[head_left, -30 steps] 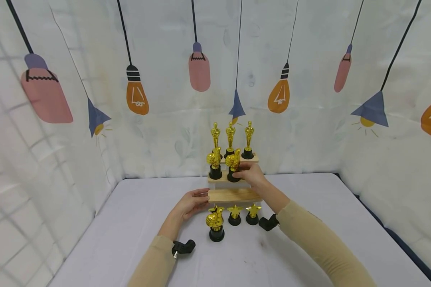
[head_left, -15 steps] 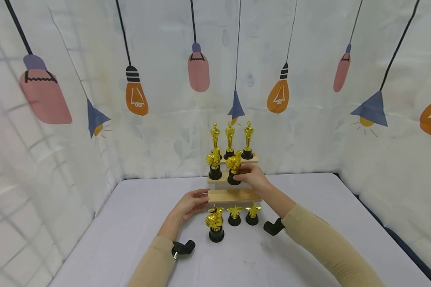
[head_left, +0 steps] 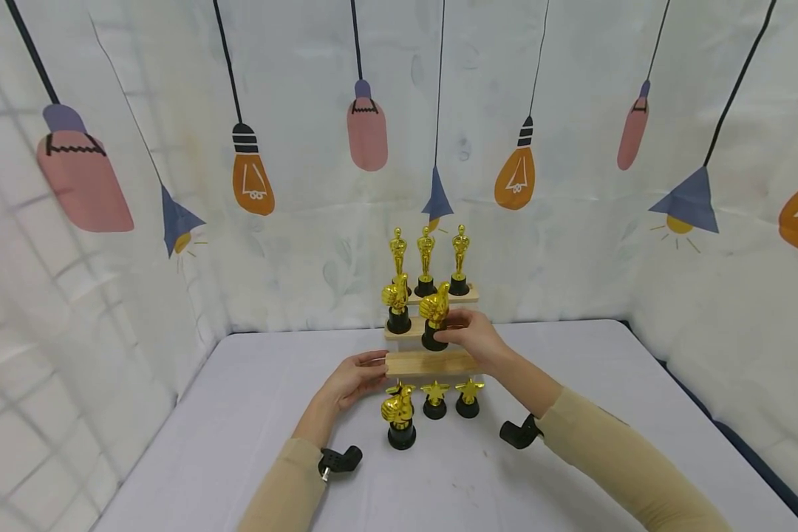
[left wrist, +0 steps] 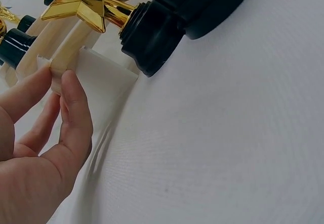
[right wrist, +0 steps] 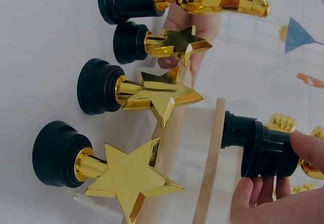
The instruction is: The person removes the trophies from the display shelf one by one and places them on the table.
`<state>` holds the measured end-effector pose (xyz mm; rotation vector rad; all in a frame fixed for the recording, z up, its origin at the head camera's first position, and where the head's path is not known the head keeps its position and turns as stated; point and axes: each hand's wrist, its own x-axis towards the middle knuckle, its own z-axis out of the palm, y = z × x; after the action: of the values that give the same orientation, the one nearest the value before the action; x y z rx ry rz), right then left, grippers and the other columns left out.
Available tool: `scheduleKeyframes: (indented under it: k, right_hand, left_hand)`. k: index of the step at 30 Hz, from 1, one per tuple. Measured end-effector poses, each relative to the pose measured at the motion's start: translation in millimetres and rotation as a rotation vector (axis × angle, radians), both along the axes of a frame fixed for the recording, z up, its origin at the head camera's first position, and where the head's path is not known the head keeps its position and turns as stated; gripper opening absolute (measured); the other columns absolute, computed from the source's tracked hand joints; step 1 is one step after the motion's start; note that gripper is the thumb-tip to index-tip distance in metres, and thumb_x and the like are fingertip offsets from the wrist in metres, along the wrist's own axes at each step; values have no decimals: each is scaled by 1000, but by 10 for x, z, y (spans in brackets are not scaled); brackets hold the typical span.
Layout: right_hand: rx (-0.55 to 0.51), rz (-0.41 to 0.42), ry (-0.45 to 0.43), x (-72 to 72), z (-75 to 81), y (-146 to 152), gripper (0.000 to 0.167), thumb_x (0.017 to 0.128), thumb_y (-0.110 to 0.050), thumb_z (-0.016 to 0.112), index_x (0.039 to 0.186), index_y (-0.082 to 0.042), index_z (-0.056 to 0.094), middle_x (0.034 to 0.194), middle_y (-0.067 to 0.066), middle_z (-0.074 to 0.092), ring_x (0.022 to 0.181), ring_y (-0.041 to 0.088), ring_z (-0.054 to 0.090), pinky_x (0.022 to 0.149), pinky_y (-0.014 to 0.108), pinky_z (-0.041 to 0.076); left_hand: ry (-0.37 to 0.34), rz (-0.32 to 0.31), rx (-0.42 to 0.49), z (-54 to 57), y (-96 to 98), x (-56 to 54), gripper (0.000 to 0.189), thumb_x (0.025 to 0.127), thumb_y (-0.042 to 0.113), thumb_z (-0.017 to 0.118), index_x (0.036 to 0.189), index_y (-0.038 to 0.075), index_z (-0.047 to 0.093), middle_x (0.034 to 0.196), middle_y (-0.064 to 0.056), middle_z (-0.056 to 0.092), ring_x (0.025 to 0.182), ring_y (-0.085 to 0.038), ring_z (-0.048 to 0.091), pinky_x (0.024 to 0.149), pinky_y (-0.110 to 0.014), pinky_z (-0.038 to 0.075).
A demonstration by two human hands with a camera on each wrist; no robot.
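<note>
My right hand (head_left: 475, 338) grips the black base of a gold thumbs-up trophy (head_left: 434, 304), upright in front of the middle step of a wooden tiered stand (head_left: 432, 363). In the right wrist view, that trophy's base (right wrist: 273, 153) shows between thumb and fingers, apart from the step board. My left hand (head_left: 355, 378) pinches the left end of the stand's lowest step; the left wrist view shows thumb and fingertips on the board's end (left wrist: 66, 57). Another thumbs-up trophy (head_left: 397, 297) stands on the middle step's left side.
Three gold figure trophies (head_left: 425, 255) stand on the top step. Before the stand are three star trophies (head_left: 434, 399), the left one partly hidden behind a thumbs-up trophy (head_left: 399, 421). A white cloth covers the table (head_left: 239, 428); a printed curtain (head_left: 292, 258) hangs behind.
My right hand has drawn the thumbs-up trophy slightly down and toward me, away from the middle step. My left hand stays at the lowest step's end.
</note>
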<state>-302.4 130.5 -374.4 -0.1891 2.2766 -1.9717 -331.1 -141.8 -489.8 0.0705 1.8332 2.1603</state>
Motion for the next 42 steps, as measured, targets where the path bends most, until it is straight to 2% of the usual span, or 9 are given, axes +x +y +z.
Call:
scheduleKeyframes:
  k: [13, 28, 35, 42]
  right_hand:
    - [1, 53, 22, 221, 1, 42, 48, 91, -5, 76, 135, 4, 58, 131, 17, 61, 121, 33, 55, 109, 49, 42]
    - [8, 49, -14, 432, -34, 96, 44, 91, -5, 77, 131, 2, 60, 125, 12, 62, 114, 28, 57, 107, 49, 42]
    - [4, 75, 5, 565, -45, 151, 48, 92, -5, 76, 134, 5, 58, 128, 15, 61, 114, 28, 55, 102, 42, 46]
    - [-1, 70, -23, 670, -72, 192, 48, 91, -7, 78, 133, 3, 58, 127, 13, 62, 112, 27, 56, 98, 38, 49]
  left_hand:
    - [-4, 4, -9, 0, -10, -24, 51, 97, 3, 70, 144, -5, 52, 133, -23, 59, 104, -23, 68, 88, -33, 58]
    - [-8, 2, -5, 18, 1, -16, 51, 97, 2, 70, 144, -5, 53, 135, -23, 59, 104, -23, 67, 88, -33, 58]
    - [2, -4, -9, 19, -2, 15, 52, 97, 2, 70, 145, -7, 51, 135, -24, 58, 105, -23, 67, 88, -33, 58]
    - [-7, -4, -7, 33, -2, 7, 50, 97, 1, 69, 144, -6, 52, 137, -24, 57, 106, -24, 67, 88, -33, 58]
